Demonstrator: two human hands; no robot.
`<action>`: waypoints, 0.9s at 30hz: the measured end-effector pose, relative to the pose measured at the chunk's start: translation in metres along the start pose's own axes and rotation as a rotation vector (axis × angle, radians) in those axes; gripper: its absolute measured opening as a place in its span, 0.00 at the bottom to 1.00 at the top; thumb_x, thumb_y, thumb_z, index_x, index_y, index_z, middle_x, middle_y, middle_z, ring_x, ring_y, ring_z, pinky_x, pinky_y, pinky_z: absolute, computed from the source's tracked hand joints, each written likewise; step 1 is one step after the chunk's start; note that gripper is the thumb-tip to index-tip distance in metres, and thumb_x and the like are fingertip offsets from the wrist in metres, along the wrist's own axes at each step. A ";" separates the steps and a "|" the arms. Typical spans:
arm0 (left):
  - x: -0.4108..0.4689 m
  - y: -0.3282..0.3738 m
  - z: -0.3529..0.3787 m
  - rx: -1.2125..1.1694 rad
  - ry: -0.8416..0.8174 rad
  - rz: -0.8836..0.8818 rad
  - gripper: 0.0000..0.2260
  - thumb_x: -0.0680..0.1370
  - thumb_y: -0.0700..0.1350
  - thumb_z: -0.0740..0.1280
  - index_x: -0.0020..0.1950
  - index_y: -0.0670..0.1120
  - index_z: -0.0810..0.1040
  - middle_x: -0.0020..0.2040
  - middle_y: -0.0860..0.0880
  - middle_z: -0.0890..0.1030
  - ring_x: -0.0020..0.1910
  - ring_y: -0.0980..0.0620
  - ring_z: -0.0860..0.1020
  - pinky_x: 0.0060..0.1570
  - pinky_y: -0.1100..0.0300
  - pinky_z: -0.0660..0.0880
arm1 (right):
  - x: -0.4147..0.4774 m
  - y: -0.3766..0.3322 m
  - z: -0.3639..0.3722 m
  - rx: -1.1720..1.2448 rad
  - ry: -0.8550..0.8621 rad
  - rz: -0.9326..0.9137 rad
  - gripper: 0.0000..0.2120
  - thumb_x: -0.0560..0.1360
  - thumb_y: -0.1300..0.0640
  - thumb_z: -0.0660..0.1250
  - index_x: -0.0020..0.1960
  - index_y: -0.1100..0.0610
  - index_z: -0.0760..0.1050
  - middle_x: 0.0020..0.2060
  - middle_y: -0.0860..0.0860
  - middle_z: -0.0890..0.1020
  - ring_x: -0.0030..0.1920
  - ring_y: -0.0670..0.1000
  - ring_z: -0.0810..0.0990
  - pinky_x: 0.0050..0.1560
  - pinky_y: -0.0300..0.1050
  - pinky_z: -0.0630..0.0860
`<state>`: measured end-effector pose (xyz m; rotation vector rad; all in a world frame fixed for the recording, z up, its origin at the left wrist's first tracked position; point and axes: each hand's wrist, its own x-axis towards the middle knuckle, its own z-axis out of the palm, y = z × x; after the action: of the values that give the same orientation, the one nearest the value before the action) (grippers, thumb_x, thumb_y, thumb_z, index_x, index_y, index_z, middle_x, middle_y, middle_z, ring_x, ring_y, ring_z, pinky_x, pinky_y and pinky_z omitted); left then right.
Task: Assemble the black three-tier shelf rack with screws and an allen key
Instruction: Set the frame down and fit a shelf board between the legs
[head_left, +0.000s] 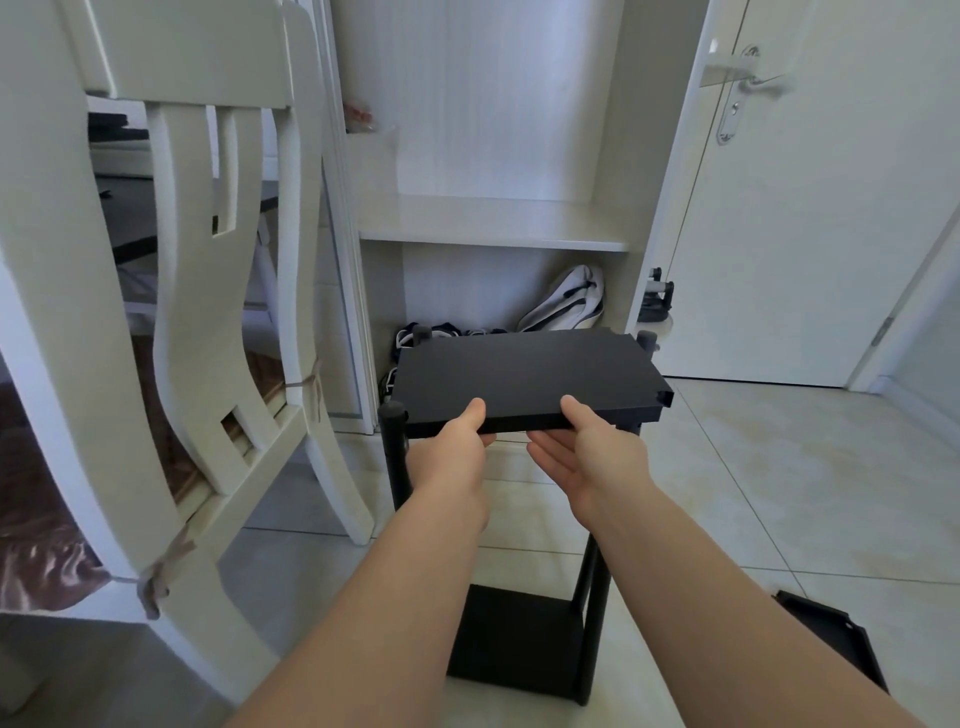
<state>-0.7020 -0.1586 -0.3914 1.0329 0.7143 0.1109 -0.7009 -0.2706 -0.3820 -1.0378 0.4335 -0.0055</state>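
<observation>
White chair (197, 312): left, standing on the tiled floor (779, 493).
Black rack frame (509, 639): base tier on the floor, posts upright.
Black shelf panel (524, 374): level, at post-top height.
Left hand (452, 457), right hand (587, 452): thumbs on top, fingers beneath, gripping the panel's front edge.
Spare black panel (831, 634): on the floor, right of the frame.

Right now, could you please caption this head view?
Left hand and right hand hold a black shelf panel between the rack's posts.

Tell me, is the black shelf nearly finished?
About halfway. The bottom shelf is down with posts standing. Left hand and right hand hold the shelf panel up at the post tops. A spare panel lies on the floor; no screws in view.
</observation>
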 end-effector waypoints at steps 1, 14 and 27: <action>0.000 0.000 -0.001 0.000 0.001 -0.001 0.13 0.74 0.52 0.76 0.50 0.47 0.77 0.42 0.50 0.84 0.45 0.51 0.79 0.49 0.55 0.73 | 0.000 0.000 0.000 0.000 -0.002 -0.001 0.07 0.79 0.60 0.71 0.54 0.61 0.76 0.47 0.63 0.85 0.43 0.57 0.88 0.39 0.47 0.84; -0.007 0.011 -0.007 0.006 -0.026 -0.076 0.16 0.75 0.52 0.74 0.59 0.46 0.78 0.46 0.50 0.85 0.43 0.55 0.79 0.36 0.62 0.71 | 0.000 -0.003 -0.009 -0.130 -0.119 -0.062 0.07 0.80 0.54 0.70 0.54 0.58 0.78 0.47 0.58 0.86 0.45 0.53 0.88 0.49 0.49 0.84; -0.009 0.011 -0.004 0.025 -0.050 -0.107 0.16 0.75 0.52 0.74 0.58 0.47 0.79 0.46 0.50 0.86 0.43 0.55 0.79 0.37 0.64 0.72 | 0.035 -0.002 -0.070 -0.662 0.288 -0.425 0.18 0.76 0.54 0.73 0.62 0.54 0.72 0.54 0.50 0.80 0.52 0.56 0.83 0.58 0.58 0.80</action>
<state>-0.7084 -0.1536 -0.3798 1.0157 0.7259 -0.0167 -0.6925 -0.3372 -0.4224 -1.7802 0.4786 -0.4188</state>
